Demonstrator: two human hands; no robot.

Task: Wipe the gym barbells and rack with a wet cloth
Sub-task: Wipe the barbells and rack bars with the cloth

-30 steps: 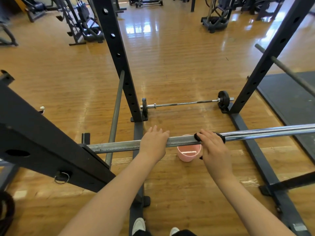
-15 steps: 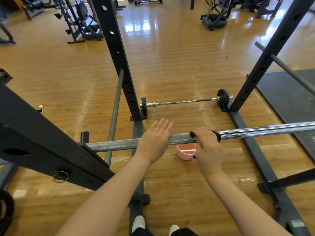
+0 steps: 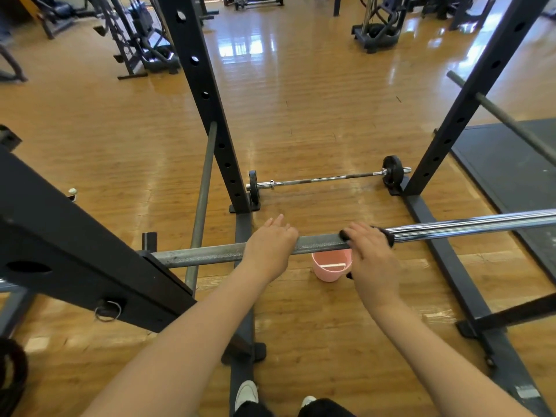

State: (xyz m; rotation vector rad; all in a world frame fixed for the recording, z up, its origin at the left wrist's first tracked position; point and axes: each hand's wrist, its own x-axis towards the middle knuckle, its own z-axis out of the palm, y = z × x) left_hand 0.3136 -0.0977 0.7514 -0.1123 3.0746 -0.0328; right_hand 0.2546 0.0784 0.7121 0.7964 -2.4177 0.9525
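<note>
Barbell lies across the rack, long axis running left to right in the head view and rising slightly toward the right. Left portion dull and knurled; right portion bright chrome. Its left end meets the black rack arm in the near left foreground.

Left hand rests on top of the dull section, fingers straight and pointing away from the person, palm down on the bar, not wrapped round it.

Right hand sits on the bar just where dull steel gives way to chrome. Fingers curl over the bar, gripping a black cloth against it; cloth edges show past the fingertips and below the palm.

Pink bucket stands on the wooden floor beneath the bar, between the two hands.

A second, shorter barbell with small black plates lies on the floor farther off, between the rack uprights, also pointing left to right.
</note>
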